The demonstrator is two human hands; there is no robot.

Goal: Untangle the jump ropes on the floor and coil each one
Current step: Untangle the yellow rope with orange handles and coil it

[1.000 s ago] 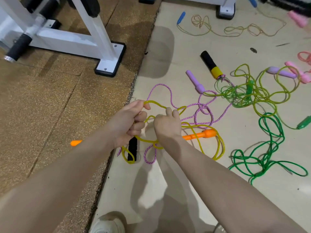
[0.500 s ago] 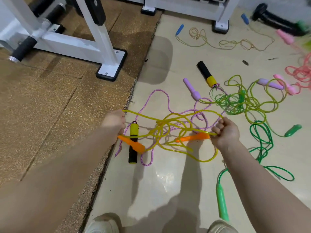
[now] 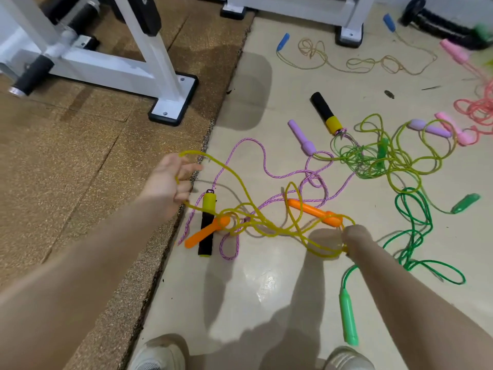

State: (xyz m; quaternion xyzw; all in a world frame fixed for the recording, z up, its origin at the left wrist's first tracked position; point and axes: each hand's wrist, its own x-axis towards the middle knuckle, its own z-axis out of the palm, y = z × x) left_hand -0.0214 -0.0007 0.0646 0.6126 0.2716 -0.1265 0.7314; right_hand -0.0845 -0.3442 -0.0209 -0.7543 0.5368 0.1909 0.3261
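Since half a second ago we have spread our hands further apart and lowered the right one, so the yellow rope (image 3: 241, 188) now hangs slacker; both orange handles sit lower, near the floor (image 3: 266, 276). Our reading: the yellow rope is coming free of the pile, but it is not coiled yet.

Left hand (image 3: 166, 180): palm open, fingers (image 3: 190, 167) loosely spread. A loop of yellow rope is draped round them rather than pinched; it runs over the top of the hand and back under the lower fingers.

Below and right of that hand, one orange handle (image 3: 206, 232) lies across the black-and-yellow handle (image 3: 206, 222) of the purple cord (image 3: 288, 173). Yellow strands cross the purple cord here, so some tangle probably remains.

The second orange handle (image 3: 314, 212) lies just left of and above the right hand (image 3: 356, 236).

Right hand: seen from behind, blurred. It appears closed on yellow strands at its near edge; the fingers themselves are hidden.

Further right, the green ropes (image 3: 412, 231) stay untouched on the floor.
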